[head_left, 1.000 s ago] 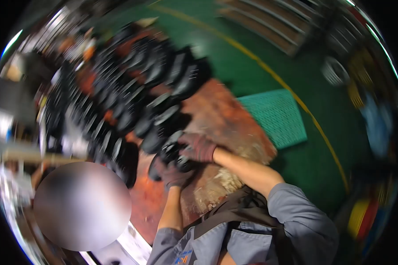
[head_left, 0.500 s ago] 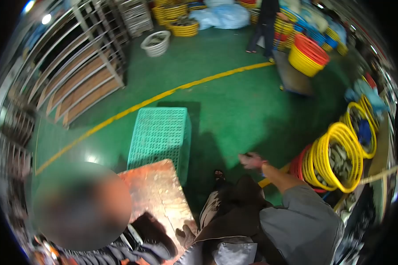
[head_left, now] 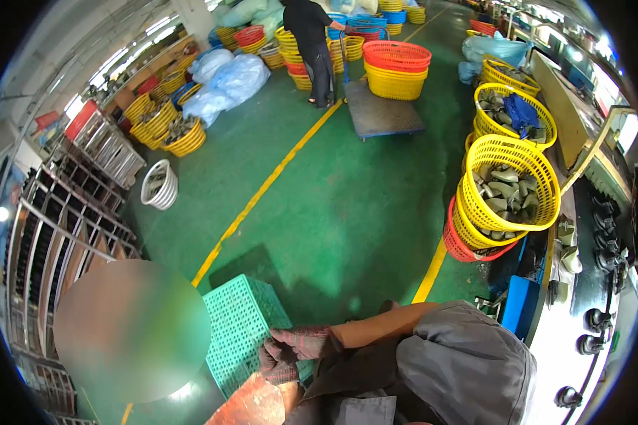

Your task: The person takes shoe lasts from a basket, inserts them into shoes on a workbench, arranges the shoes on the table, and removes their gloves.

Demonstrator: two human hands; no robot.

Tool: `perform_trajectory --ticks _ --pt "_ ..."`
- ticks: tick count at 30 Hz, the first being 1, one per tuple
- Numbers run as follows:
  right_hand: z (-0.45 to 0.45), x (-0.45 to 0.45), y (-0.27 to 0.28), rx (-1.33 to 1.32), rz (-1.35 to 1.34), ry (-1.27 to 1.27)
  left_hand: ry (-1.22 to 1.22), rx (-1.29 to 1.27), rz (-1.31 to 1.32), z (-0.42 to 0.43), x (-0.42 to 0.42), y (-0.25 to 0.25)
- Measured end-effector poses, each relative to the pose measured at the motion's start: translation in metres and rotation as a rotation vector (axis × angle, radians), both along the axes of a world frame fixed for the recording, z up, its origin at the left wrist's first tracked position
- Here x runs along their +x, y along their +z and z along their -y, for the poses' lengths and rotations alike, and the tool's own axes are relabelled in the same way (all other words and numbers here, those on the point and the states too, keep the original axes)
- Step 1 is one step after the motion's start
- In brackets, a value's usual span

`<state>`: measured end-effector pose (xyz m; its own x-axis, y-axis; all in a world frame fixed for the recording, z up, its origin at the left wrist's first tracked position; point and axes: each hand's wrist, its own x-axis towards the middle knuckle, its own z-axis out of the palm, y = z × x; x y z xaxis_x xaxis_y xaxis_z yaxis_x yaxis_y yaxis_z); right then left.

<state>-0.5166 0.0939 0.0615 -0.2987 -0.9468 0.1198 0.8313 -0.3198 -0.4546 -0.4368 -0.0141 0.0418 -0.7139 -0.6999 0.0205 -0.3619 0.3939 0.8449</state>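
Observation:
My right hand (head_left: pixel 306 343), in a reddish-grey knit work glove, reaches across my body and meets my left hand (head_left: pixel 278 364), in a darker work glove. Both sets of fingers look curled and overlap; whatever may be between them is hidden. Just beyond the hands is an upturned teal perforated plastic crate (head_left: pixel 237 327) on the floor. Below my left hand lies the corner of a worn, reddish wooden board (head_left: pixel 249 402).
Stacked yellow baskets (head_left: pixel 512 185) of grey-green, shoe-shaped pieces stand at right, beside a workbench (head_left: pixel 581 368). A white basket (head_left: pixel 160 185) and metal racks (head_left: pixel 71 241) are at left. Ahead, a person (head_left: pixel 312 46) stands by a flat trolley (head_left: pixel 383 113) carrying baskets.
My right hand has moved from out at my right side to meet my left hand. The view has swung right and up; most of the board and the dark shoes on it are out of sight.

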Motion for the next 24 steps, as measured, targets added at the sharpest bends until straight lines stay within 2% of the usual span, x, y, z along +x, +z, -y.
perform_trajectory --ticks 1,2,3,4,6,8,9,10,11,12,14,16,17,19,22,24 --pt "0.004 -0.006 -0.005 -0.04 0.02 -0.07 -0.03 -0.031 0.094 0.003 -0.016 -0.004" --pt "0.005 -0.015 -0.011 -0.083 0.04 -0.141 -0.074 -0.049 0.063 0.003 -0.032 -0.008" --pt "-0.009 -0.032 -0.02 -0.135 -0.017 -0.07 -0.121 -0.065 0.034 0.001 -0.046 -0.012" --pt "-0.009 -0.044 -0.033 -0.127 -0.02 -0.112 -0.165 -0.079 0.005 -0.001 -0.059 -0.012" --pt "-0.005 -0.069 -0.068 -0.111 -0.024 -0.189 -0.236 -0.285 0.129 -0.007 -0.09 -0.006" --pt "-0.03 -0.09 0.004 -0.296 -0.189 -0.345 -0.303 -0.496 0.244 -0.005 -0.125 0.002" --pt "-0.058 -0.094 0.026 0.11 -0.153 -0.336 -0.447 -0.656 0.207 0.016 -0.14 -0.021" --pt "-0.073 -0.099 0.035 0.513 -0.102 -0.32 -0.578 -0.708 0.135 0.015 -0.155 0.002" --pt "-0.071 -0.106 0.018 0.388 0.064 -0.302 -0.643 -0.776 0.166 0.018 -0.169 0.0" --pt "-0.072 -0.109 0.005 0.378 0.08 -0.411 -0.702 -0.841 0.194 0.018 -0.184 -0.003" --pt "-0.077 -0.122 0.01 0.359 0.114 -0.617 -0.686 -0.646 0.079 0.008 -0.211 -0.014" --pt "-0.084 -0.154 0.022 0.092 -0.11 -0.563 -0.687 -0.451 -0.035 -0.005 -0.229 -0.018" --pt "-0.085 -0.169 0.023 0.016 -0.179 -0.558 -0.699 -0.355 -0.101 -0.018 -0.241 -0.011" --pt "-0.086 -0.199 0.022 -0.083 -0.267 -0.578 -0.639 0.012 -0.076 -0.053 -0.265 0.04" --pt "-0.078 -0.238 0.0 -0.056 -0.217 -0.67 -0.759 -0.098 -0.03 -0.054 -0.313 0.053" --pt "-0.073 -0.267 0.001 -0.03 -0.151 -0.701 -0.821 -0.453 0.119 -0.034 -0.358 0.02"
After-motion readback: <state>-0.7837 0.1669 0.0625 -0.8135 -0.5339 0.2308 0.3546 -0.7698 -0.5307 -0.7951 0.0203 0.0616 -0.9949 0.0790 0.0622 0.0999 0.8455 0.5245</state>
